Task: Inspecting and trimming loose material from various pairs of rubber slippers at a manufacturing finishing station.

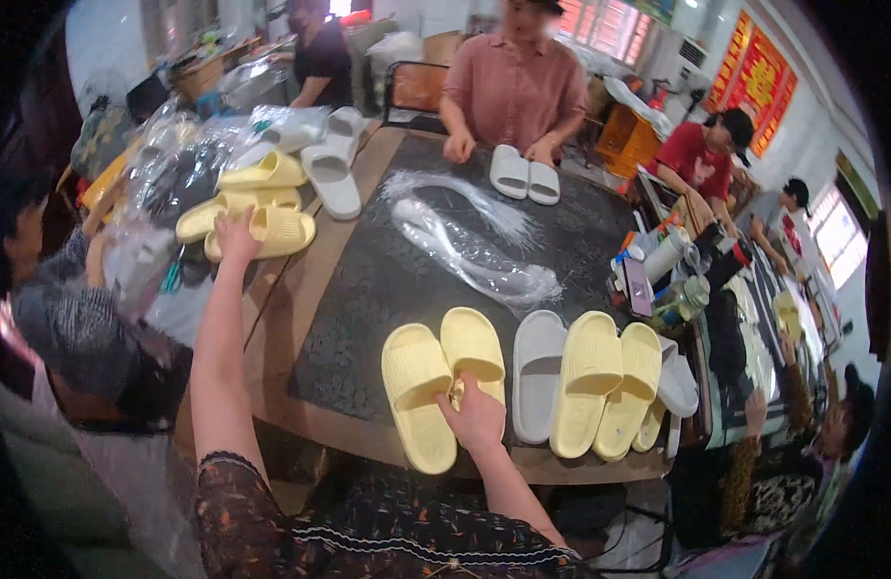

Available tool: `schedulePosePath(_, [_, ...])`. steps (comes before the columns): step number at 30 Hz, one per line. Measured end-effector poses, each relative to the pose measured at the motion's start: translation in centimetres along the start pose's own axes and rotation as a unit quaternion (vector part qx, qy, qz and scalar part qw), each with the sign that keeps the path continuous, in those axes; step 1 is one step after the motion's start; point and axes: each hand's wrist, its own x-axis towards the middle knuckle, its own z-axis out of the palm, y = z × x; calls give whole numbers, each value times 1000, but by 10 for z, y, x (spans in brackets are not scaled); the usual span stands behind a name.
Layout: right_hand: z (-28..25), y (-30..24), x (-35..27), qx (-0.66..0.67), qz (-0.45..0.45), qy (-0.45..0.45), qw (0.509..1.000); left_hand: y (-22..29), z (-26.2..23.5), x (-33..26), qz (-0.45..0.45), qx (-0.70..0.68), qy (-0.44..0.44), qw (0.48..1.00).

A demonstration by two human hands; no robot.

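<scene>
My left hand reaches far to the left, its fingers closed on a yellow slipper in a small pile of yellow slippers. In front of me, my right hand grips a pair of yellow slippers by their inner edges, thumb and fingers at the gap between them; part of the right slipper is hidden under the hand. Just right of that pair, a grey slipper lies beside another yellow pair, with more grey and yellow slippers partly hidden behind.
Clear plastic bundles lie mid-table on the dark mat. Grey slippers and clear bags are at the left. Across the table, a person in pink touches a white pair. Bottles and a phone stand right; other people work around.
</scene>
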Motion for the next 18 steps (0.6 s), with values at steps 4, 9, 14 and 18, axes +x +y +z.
schedulePosePath(4, [-1,6,4,23,-5,41,999,18,-1,14,44,-10,-16,999])
schedulePosePath(9, [-2,8,0,22,-13,28,999,12,18,15,31,-11,62,998])
schedulePosePath(14, [2,4,-4,3,-16,18,1000,12,37,2,105,-67,112,986])
schedulePosePath(18, [12,12,-4,31,-32,53,998,41,38,-25,124,-117,123,978])
